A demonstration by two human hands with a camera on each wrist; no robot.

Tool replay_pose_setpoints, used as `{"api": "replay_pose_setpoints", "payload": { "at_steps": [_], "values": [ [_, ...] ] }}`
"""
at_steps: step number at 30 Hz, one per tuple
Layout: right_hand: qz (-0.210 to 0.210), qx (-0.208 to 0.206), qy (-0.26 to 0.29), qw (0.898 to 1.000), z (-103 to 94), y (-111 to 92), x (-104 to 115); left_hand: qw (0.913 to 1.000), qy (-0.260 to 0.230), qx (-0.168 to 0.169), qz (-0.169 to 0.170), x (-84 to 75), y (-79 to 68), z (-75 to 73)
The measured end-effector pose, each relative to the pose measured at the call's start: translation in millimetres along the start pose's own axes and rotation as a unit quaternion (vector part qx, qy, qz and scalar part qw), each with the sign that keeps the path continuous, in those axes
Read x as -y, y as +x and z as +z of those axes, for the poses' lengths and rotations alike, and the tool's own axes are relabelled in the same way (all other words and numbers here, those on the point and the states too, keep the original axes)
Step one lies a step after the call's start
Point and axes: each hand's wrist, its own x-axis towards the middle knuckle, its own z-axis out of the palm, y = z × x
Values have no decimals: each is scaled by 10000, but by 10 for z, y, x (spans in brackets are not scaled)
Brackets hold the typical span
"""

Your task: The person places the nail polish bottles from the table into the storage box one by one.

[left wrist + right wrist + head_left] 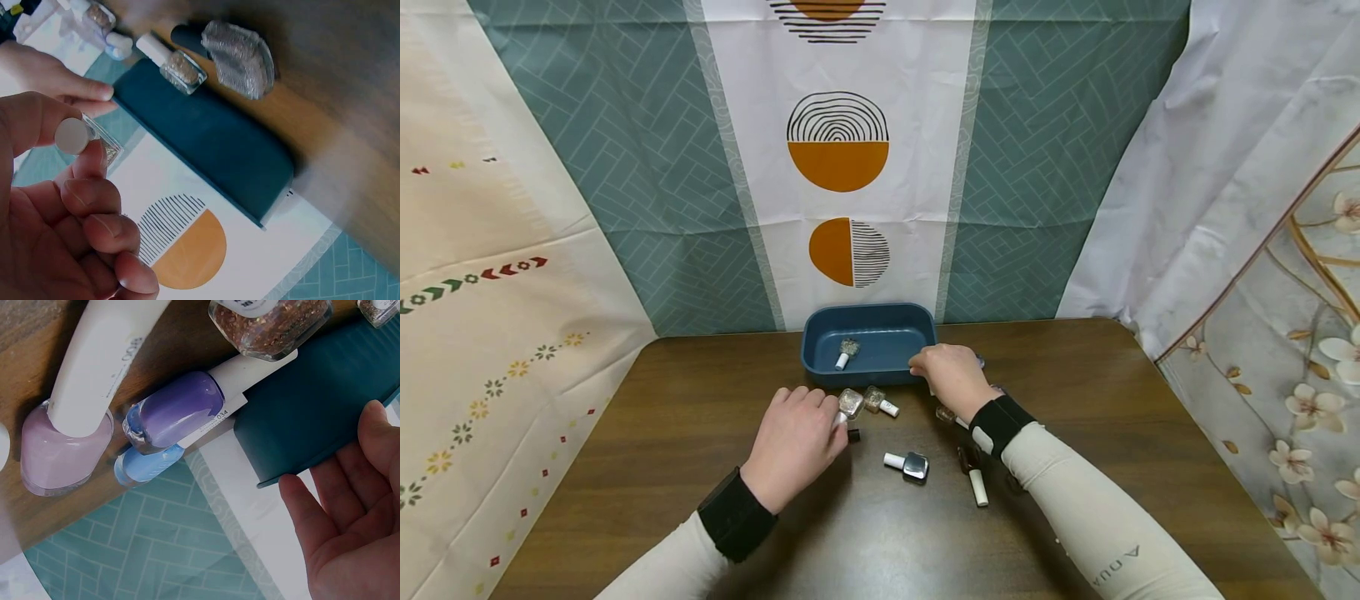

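Note:
My left hand (793, 442) pinches a clear glitter nail polish bottle (851, 403) by its white cap (72, 136), just in front of the blue tray (868, 380). The other fingers of that hand are curled loosely. At the tray's front right corner, my right hand (953, 375) grips the rim, with the thumb on one side and fingers on the other. A glitter nail polish bottle (848, 348) with a white cap lies inside the tray. Another glitter bottle (876, 398) lies close to its front wall. Beside the left hand is a black-capped silver glitter bottle (240, 59).
A dark grey polish bottle (915, 467) and a dark brown one (968, 458) lie nearer on the wooden table (685, 450). Around the right hand are purple (181, 412), pale pink (65, 456), light blue (150, 464) and copper glitter (272, 325) bottles. Patterned curtain (1030, 167) hangs behind.

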Motion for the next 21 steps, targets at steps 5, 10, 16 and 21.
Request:
{"api": "replay_pose_setpoints", "payload": {
  "at_steps": [5,10,16,21],
  "values": [
    [61,79,39,9999,-5,2,2,10000,-18,-52,-56,46,61,-14],
    [91,115,19,9999,4,8,-3,9998,31,-156,-77,75,109,-30],
    [121,128,-19,9998,7,12,-4,9990,17,-438,-38,101,153,-34],
    [117,117,9,9999,6,15,0,9983,3,-580,-40,125,197,-29]
  ]
}}
